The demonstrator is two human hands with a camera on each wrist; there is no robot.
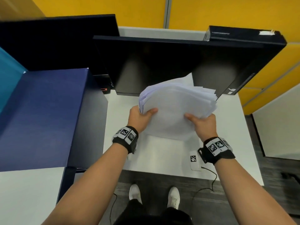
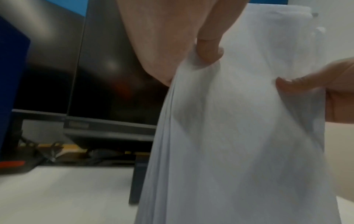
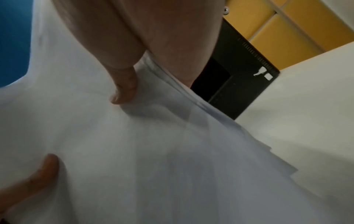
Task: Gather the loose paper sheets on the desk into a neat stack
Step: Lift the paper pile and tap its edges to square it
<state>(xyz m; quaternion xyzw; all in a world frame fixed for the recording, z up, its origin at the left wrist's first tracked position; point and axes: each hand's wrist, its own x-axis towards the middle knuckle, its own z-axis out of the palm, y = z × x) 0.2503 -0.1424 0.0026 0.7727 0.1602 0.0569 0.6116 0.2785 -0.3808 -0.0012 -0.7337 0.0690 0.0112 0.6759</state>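
A thick bundle of white paper sheets (image 1: 175,108) is held up above the white desk (image 1: 159,153), bowed, its far edges fanned unevenly. My left hand (image 1: 141,117) grips the bundle's left edge with the thumb on top. My right hand (image 1: 203,122) grips the right edge the same way. In the left wrist view the left thumb (image 2: 208,50) presses into the sheets (image 2: 239,136) and the right hand's thumb (image 2: 306,84) shows at the right. In the right wrist view the right thumb (image 3: 124,89) pinches the paper (image 3: 153,151), and the left thumb (image 3: 38,174) shows at lower left.
A dark monitor (image 1: 178,65) stands just behind the paper, another (image 1: 53,41) to the left. A blue box (image 1: 45,114) sits on the left. A small white tagged device (image 1: 194,160) with a cable lies near the desk's front edge. Yellow partitions stand behind.
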